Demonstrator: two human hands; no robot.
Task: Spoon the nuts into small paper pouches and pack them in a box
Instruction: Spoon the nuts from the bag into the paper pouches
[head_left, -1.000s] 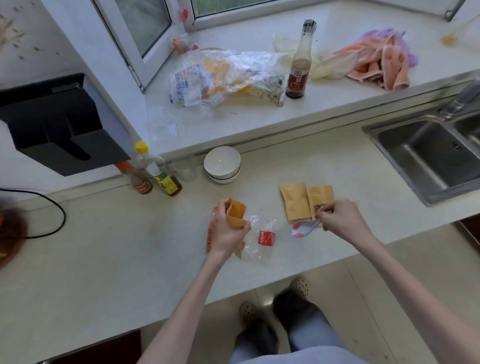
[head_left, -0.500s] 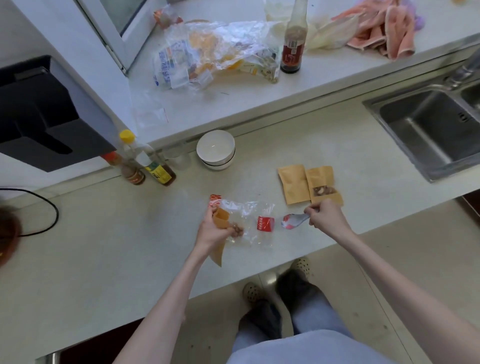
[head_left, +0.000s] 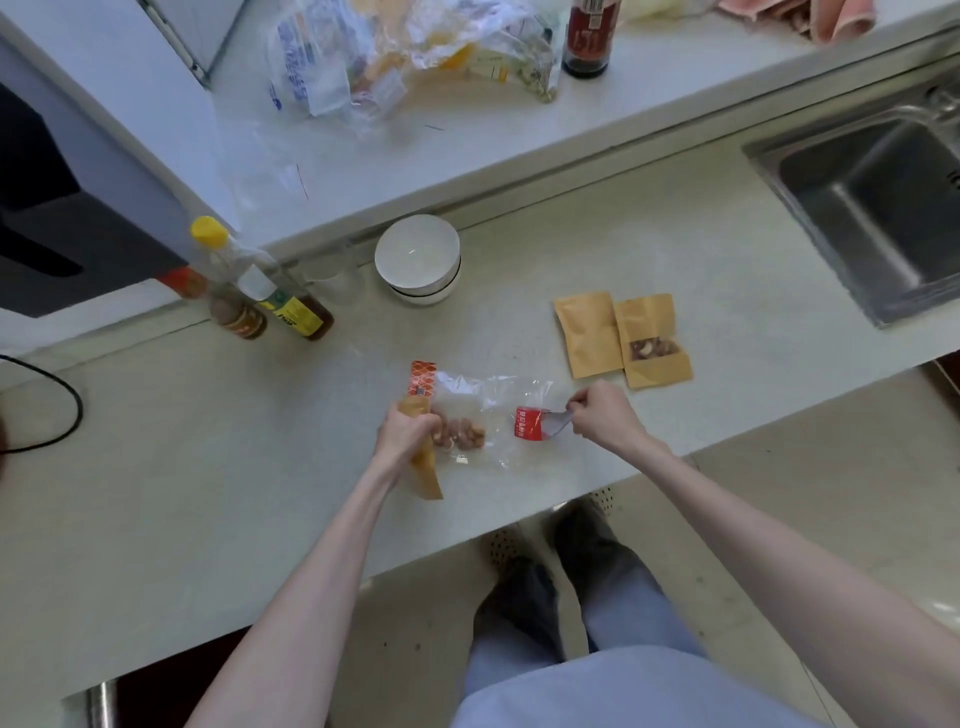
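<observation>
Head view: my left hand (head_left: 405, 434) grips a kraft paper pouch (head_left: 427, 470) at the near counter edge (head_left: 156, 519). Right hand (head_left: 602, 415) pinches a spoon (head_left: 557, 422), its bowl inside the clear nut bag (head_left: 488, 415). Nuts (head_left: 462, 435) sit bunched just beside my left hand. Two more pouches (head_left: 623, 338) lie beyond, touching; one shows nuts through its window.

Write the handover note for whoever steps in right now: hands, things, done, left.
Left hand grips an open paper pouch beside the clear nut bag on the counter.
Right hand holds the spoon, bowl at the bag's mouth.
Nuts remain in the bag.
Done: one windowed pouch shows nuts; the pouch beside it lies flat, contents unseen.
Left: fill the held pouch, then box everything. No box in view.
</observation>
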